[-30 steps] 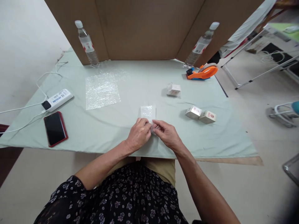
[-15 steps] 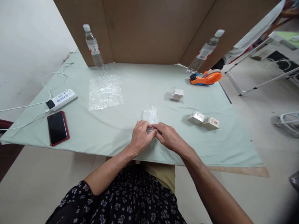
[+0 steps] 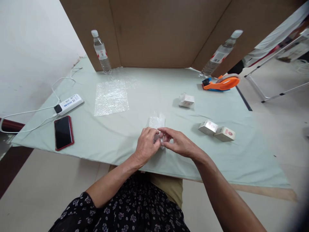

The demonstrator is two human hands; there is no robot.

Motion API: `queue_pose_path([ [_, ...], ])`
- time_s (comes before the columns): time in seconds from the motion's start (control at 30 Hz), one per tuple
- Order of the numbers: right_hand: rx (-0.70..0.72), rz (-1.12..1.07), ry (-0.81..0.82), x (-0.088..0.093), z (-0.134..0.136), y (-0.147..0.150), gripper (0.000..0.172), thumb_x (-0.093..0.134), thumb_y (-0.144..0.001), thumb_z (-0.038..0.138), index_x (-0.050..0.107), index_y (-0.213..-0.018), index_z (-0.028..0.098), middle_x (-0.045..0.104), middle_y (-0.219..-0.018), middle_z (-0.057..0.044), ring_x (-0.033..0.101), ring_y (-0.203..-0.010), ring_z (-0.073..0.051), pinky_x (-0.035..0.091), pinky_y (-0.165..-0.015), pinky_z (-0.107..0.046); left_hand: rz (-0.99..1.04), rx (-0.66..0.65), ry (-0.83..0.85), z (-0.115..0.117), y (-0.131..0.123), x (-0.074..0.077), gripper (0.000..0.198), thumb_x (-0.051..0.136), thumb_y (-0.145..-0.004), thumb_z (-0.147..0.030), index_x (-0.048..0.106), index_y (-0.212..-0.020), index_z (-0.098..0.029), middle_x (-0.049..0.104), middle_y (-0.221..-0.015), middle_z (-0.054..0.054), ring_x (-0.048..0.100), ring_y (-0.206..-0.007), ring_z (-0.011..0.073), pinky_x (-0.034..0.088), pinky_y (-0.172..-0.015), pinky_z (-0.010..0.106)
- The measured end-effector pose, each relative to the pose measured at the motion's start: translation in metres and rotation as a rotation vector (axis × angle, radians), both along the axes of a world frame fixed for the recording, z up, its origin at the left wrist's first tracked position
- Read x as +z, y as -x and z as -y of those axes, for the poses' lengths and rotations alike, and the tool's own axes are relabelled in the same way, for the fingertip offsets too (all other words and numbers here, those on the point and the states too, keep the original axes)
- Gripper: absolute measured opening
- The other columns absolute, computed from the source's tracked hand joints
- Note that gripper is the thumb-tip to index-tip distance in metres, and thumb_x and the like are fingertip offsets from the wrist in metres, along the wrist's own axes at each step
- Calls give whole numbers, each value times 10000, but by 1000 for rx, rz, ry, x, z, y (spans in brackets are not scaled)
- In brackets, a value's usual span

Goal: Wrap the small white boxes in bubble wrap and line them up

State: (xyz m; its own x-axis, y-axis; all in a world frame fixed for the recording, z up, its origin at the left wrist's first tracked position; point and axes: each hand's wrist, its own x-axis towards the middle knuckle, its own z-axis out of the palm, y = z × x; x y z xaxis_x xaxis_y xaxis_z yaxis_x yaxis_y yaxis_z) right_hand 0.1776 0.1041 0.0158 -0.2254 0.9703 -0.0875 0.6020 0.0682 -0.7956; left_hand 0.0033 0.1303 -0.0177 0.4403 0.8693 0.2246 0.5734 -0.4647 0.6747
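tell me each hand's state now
Left hand: curled at the near end of the small clear wrap; grip can't be told.
Right hand: loosely curled there too; grip can't be told.

On the table [image 3: 120,137] we are seeing a phone [image 3: 64,132] near the front-left corner, a device [image 3: 70,104] behind it, bubble wrap [image 3: 111,98] before the back edge's left bottle [image 3: 101,54], a tape dispenser [image 3: 224,83] at the back-right corner, and three boxes [image 3: 208,127] lying right of a packet [image 3: 156,121] near the front edge.

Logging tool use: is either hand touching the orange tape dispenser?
No, the tape dispenser lies near a bottle, while the left hand and right hand are at clear plastic.
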Motion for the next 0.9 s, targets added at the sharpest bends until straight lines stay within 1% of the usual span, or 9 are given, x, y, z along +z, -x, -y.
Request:
queue_pose_path([
  [0.07,-72,-5,-58,-2,-4,-11,373,553,-825,279,660,-1173,196,716,-942,-50,612,-722,-158,512,-712,-313,-14,-12,-4,0,0,2,160,612,-824,-110,585,-945,-212,655,-979,45,581,-952,221,512,-859,377],
  [0.17,-161,112,-138,-6,-16,-23,304,524,-854,288,722,-1069,201,731,-920,-58,603,-705,-164,494,-703,-316,-30,-27,-19,1,0,4,135,603,-847,-126,605,-945,-219,649,-966,41,574,-944,220,511,-869,380],
  [0.27,-57,286,-134,-6,-33,-23,374,501,-871,232,709,-1181,256,752,-959,-49,628,-743,-177,456,-708,-311,-38,-35,-35,1,0,4,145,599,-845,-119,616,-952,-216,648,-961,38,565,-934,219,509,-873,380],
  [0.37,83,509,-107,0,-50,-13,432,514,-863,173,680,-1235,316,747,-822,-23,622,-713,-189,366,-640,-292,-52,-39,-32,1,0,4,156,595,-843,-114,618,-962,-212,652,-970,42,560,-933,221,515,-868,383],
  [0.43,177,629,-89,6,-59,-7,366,529,-851,145,718,-1119,308,715,-719,-16,589,-649,-182,281,-588,-286,-63,-42,-21,1,0,3,153,591,-846,-116,617,-963,-211,652,-981,46,561,-943,225,518,-873,388],
  [0.5,271,706,-81,11,-65,-3,271,512,-861,130,726,-934,279,695,-680,-16,546,-597,-165,215,-566,-292,-74,-44,-17,1,0,3,154,589,-847,-116,621,-967,-207,645,-987,51,562,-951,228,522,-880,388],
  [0.6,359,753,-87,14,-69,-1,251,476,-872,115,668,-783,249,682,-670,-4,492,-557,-139,178,-560,-294,-97,-55,-48,3,-1,3,171,587,-846,-109,632,-984,-199,623,-992,64,558,-957,229,529,-880,381],
  [0.8,404,672,-45,4,-73,1,232,487,-891,147,667,-779,241,704,-708,-4,536,-602,-137,221,-566,-272,-188,-149,-223,3,1,3,177,554,-885,-120,650,-1020,-183,604,-1229,99,562,-1013,238,525,-873,391],
  [0.9,387,634,-41,-3,-74,-1,225,512,-886,154,701,-818,254,720,-737,-3,566,-622,-141,259,-579,-262,-243,-219,-275,-2,3,2,133,539,-919,-165,666,-961,-170,656,-1177,87,570,-959,240,511,-838,395],
])
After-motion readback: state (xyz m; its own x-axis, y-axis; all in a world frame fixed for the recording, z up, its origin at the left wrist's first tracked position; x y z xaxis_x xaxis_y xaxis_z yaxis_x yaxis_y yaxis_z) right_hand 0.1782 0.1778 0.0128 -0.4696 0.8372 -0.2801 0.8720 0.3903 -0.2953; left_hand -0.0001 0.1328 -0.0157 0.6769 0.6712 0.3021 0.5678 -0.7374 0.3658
